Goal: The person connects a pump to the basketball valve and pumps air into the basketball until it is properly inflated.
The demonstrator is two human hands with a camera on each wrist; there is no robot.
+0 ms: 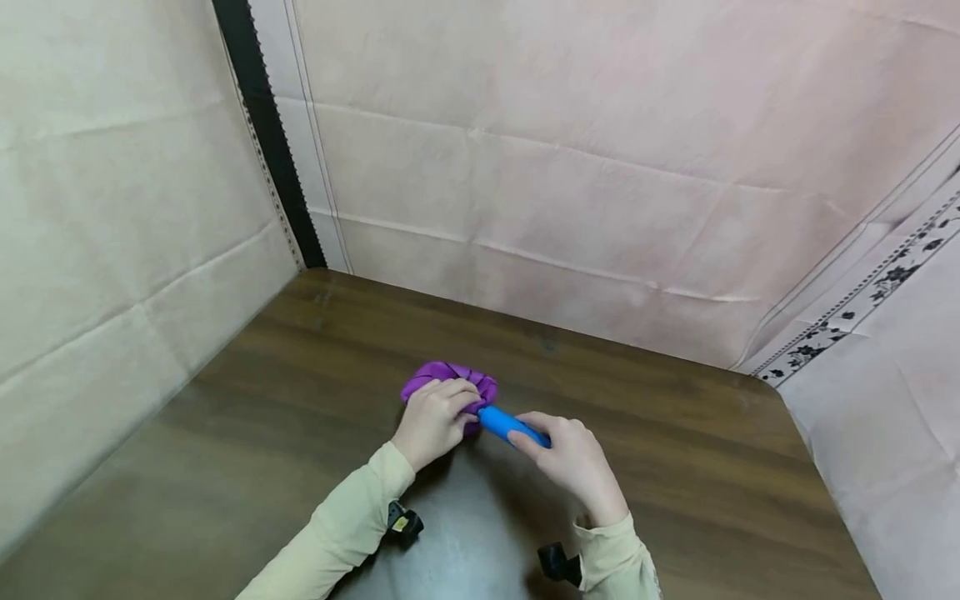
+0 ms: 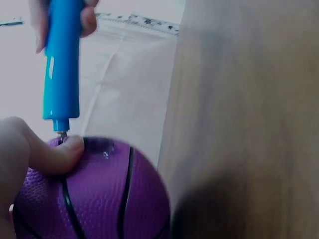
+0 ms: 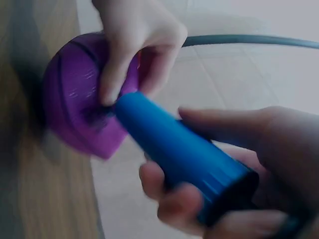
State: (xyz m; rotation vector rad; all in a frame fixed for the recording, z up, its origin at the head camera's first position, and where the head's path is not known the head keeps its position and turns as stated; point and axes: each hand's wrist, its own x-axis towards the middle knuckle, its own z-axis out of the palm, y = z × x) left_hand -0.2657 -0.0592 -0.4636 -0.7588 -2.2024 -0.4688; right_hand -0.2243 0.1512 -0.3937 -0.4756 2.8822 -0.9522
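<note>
A purple ball with black seams [image 1: 442,369], like a small basketball, sits on the table and looks dented in the head view. My left hand [image 1: 435,421] grips it, the thumb [image 2: 67,155] pressing beside a metal needle [image 2: 62,134]. That needle joins the ball to the narrow end of a blue hand pump [image 1: 512,425]. Around the pump's barrel [image 3: 174,149] curl the fingers of my right hand [image 1: 577,462]. How deep the needle sits is hidden by the left thumb. The pump slants from the ball toward the right hand.
The brown wood-grain table [image 1: 675,442] lies under both hands. Pale creased sheeting [image 1: 525,167] walls it in at the back and sides, with a black strip [image 1: 273,142] in the left corner. Black wrist cameras [image 1: 405,525] are worn at both sleeves.
</note>
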